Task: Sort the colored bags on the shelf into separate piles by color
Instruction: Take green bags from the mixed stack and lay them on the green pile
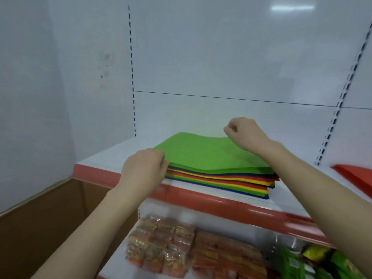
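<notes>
The white shelf (120,156) has a red front edge (201,200) running along its near side, and a white back panel (221,57) closes it off behind. The stack of bags (221,182) lies flat near the front edge, its near side almost at the red lip. Bare white shelf shows to the left of the stack, behind it, and on the right between it and a red pile (356,176) at the frame's edge. Blue, yellow, red and green layers show along the stack's side, with a green bag (201,154) on top, its surface slightly wavy.

Both forearms reach up and forward from below. The left hand (143,172) sits at the near left corner of the stack, back of the hand up, fingers (161,158) curled onto the edge of the green bag and gripping it. The right hand (247,133) is at the far right part of the green bag, wrist bent, fingers curled with thumb and fingertip together; whether they pinch the bag cannot be told.

Snack packets (161,248) fill the lower shelf, and a cardboard box (40,228) stands to the left
</notes>
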{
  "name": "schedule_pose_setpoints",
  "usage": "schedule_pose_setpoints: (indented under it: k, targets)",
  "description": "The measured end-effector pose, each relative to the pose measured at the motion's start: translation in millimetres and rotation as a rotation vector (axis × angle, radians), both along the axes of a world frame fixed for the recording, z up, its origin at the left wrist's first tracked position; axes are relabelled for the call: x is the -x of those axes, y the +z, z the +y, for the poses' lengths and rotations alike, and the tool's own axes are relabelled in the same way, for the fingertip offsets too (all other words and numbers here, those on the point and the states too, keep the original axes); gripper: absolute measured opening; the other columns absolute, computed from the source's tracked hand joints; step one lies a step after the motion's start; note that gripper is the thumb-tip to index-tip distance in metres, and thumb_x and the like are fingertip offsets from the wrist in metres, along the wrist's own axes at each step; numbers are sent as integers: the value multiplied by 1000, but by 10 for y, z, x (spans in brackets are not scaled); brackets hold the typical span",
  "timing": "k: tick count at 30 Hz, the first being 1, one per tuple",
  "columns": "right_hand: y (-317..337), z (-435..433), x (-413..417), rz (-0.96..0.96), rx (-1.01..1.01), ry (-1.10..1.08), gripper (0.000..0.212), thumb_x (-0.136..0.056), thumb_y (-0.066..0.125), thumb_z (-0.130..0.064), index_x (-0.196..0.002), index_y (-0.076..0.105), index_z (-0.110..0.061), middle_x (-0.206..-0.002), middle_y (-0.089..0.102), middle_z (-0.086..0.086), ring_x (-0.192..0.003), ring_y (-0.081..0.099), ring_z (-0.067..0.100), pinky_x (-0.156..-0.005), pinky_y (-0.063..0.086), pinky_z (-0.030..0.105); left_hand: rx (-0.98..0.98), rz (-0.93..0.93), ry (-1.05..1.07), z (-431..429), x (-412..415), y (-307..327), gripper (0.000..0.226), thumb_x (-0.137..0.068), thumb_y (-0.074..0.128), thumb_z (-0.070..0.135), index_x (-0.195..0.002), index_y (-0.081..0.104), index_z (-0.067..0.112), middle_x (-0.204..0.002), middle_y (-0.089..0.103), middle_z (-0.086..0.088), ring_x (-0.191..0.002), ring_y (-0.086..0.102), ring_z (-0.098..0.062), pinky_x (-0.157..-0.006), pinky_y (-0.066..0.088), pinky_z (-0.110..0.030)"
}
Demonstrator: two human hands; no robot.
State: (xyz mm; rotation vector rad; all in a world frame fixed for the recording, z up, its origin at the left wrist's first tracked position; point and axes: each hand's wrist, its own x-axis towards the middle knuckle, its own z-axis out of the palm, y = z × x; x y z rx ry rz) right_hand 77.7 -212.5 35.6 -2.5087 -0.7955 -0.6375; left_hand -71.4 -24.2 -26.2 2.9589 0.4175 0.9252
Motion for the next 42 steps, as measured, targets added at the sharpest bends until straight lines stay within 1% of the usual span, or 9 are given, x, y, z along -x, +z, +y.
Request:
schedule_pose_setpoints:
  k: [6,10,16,20,23,28,32,35,42]
  targets:
    - [22,-291,-643,29,12,-243,27,-93,45,-15,-78,60,3,-81,61,16,-84,58,33,-67,42,33,-56,18,-8,177,-469,56,28,-96,41,33,-107,59,15,-107,59,-6,-103,55,-28,-79,43,-33]
    - [-30,-410,-1016,78,34,-415,41,-93,48,-22,-57,33,-11,-57,36,5,-59,42,23,-49,26,26,-139,78,66,281,-722,70,25,-97,39,28,-110,59,18,-107,57,-4,-103,55,-26,-77,42,-31]
    - [-123,-439,-1266,267,195,-527,49,-86,53,-55,-64,37,-14,-68,43,1,-80,49,26,-66,36,28,-152,157,140,351,-997,33,29,-95,43,36,-111,57,17,-110,55,-4,-106,52,-24,-81,42,-30]
    - [-144,-412,-1267,209,258,-547,36,-90,52,-40,-71,44,-10,-77,49,2,-82,49,26,-69,35,28,-147,189,240,339,-1051,4,36,-95,42,43,-113,54,15,-117,51,-4,-112,48,-25,-87,39,-30]
    - [-123,-350,-1212,63,372,-603,16,-91,49,-23,-99,57,-11,-106,60,9,-96,56,28,-73,34,27,-106,232,281,354,-1053,5,48,-93,39,52,-118,51,14,-122,50,-5,-115,47,-26,-92,38,-31]
    - [-93,-330,-1079,-133,547,-653,29,-87,42,1,-110,58,-7,-113,61,10,-105,58,29,-72,33,26,-73,284,261,438,-1040,25,55,-91,35,59,-117,53,15,-122,53,-5,-113,50,-26,-90,39,-30]
    - [-1,-280,-956,-192,334,-615,11,-94,40,-8,-92,51,-10,-104,62,15,-94,58,32,-67,31,29,-13,268,218,548,-960,48,51,-91,38,57,-114,55,15,-119,57,-5,-110,54,-25,-84,41,-29]
    - [59,-260,-861,-114,12,-536,19,-97,42,-20,-90,54,-7,-101,61,18,-87,52,31,-68,34,32,25,206,191,644,-842,46,45,-91,42,53,-108,57,14,-114,59,-6,-107,56,-27,-80,42,-28]
    - [-5,-298,-455,-77,-421,-474,29,-95,51,-25,-101,65,1,-106,64,18,-103,55,34,-84,42,37,192,-200,-54,823,-549,-122,23,-91,52,23,-78,55,5,-79,59,-18,-78,57,-39,-63,41,-40]
